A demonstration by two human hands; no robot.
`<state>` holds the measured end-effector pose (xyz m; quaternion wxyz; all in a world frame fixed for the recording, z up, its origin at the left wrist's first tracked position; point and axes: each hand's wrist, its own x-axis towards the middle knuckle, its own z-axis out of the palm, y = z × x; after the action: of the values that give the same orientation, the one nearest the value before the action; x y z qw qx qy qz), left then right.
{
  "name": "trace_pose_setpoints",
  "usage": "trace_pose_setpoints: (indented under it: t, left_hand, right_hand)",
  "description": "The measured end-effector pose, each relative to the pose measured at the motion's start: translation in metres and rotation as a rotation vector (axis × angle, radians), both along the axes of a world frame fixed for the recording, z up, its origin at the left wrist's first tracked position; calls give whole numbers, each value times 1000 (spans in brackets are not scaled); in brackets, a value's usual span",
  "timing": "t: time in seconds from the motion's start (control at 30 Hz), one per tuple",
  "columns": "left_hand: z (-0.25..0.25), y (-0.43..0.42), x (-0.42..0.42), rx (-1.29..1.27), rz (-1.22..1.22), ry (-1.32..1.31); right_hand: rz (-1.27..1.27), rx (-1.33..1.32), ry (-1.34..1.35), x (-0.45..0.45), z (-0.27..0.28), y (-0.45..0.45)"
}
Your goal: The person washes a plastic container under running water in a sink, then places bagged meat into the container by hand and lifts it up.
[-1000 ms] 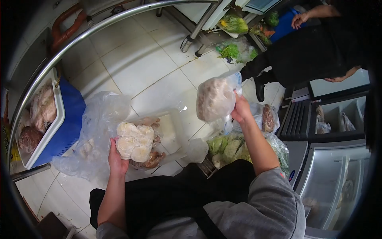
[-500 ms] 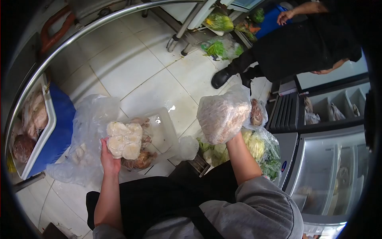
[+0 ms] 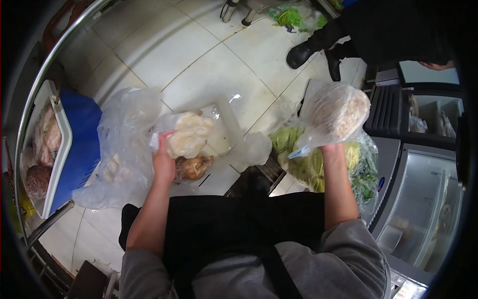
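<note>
My left hand (image 3: 163, 158) grips a clear plastic bag of pale, rounded lumps (image 3: 189, 133), held above a translucent plastic tub (image 3: 225, 115). A brown bagged item (image 3: 194, 168) shows just below that bag, at the tub's near side. On the right, my right hand (image 3: 332, 148) supports a clear bag of pinkish-beige, frozen-looking food (image 3: 339, 112); most of its fingers are hidden beneath it. Bagged green leafy vegetables (image 3: 308, 167) lie under and around my right forearm.
A blue bin with a white rim (image 3: 74, 134) holds bagged meat (image 3: 47, 134) on the left. Loose clear plastic (image 3: 122, 149) lies between bin and tub. Another person's black boot (image 3: 301, 54) stands on the tiles. An open chest freezer (image 3: 411, 199) is at right.
My view has tilted down. The right-hand bag is turned and raised, showing its other side. The left-hand bag now hangs more over the tub.
</note>
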<state>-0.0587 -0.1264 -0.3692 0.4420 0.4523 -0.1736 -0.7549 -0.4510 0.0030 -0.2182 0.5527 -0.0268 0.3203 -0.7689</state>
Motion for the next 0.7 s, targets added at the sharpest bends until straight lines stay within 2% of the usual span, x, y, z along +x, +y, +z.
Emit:
trace_pose_setpoints:
  t: [0.07, 0.13, 0.17, 0.2, 0.27, 0.3, 0.37, 0.4, 0.47, 0.5, 0.57, 0.67, 0.7]
  left_hand:
    - [3, 4, -13, -232, -286, -465]
    - [36, 10, -40, -273, -470, -555]
    - [38, 13, -53, -327, -604, -646]
    - [33, 16, -63, -382, -739, -737]
    - [-24, 27, -83, -758, -679, -635]
    - [-37, 31, -85, -763, -680, -639]
    - [-39, 40, -88, -651, -1153, -727]
    - [-32, 42, -90, -658, -1152, -725]
    - [-16, 46, -83, -443, -1277, -608]
    - [-12, 54, -80, -446, -1281, -615]
    - [-2, 73, -73, -1126, -1665, -1003]
    - [5, 91, -57, -1206, -1697, -987]
    - [4, 83, -50, -1284, -1493, -900]
  right_hand:
    - [-63, 22, -1, -5, 1, 14]
    - [-130, 49, -12, -5, 5, 25]
    - [-216, 153, 31, 8, 20, 22]
    - [-216, 147, 19, 6, 17, 29]
    - [-101, 8, 49, -5, 14, 45]
    - [-175, 65, 82, 0, 22, 45]
    - [-268, 106, 74, 2, 28, 48]
    - [-354, 152, 70, 0, 30, 50]
    - [-349, 137, 77, -9, 26, 60]
    - [-341, 124, 81, -10, 24, 63]
    - [-322, 115, 84, -9, 25, 62]
    - [-326, 139, 128, -2, 19, 51]
    - [-357, 171, 164, 0, 13, 48]
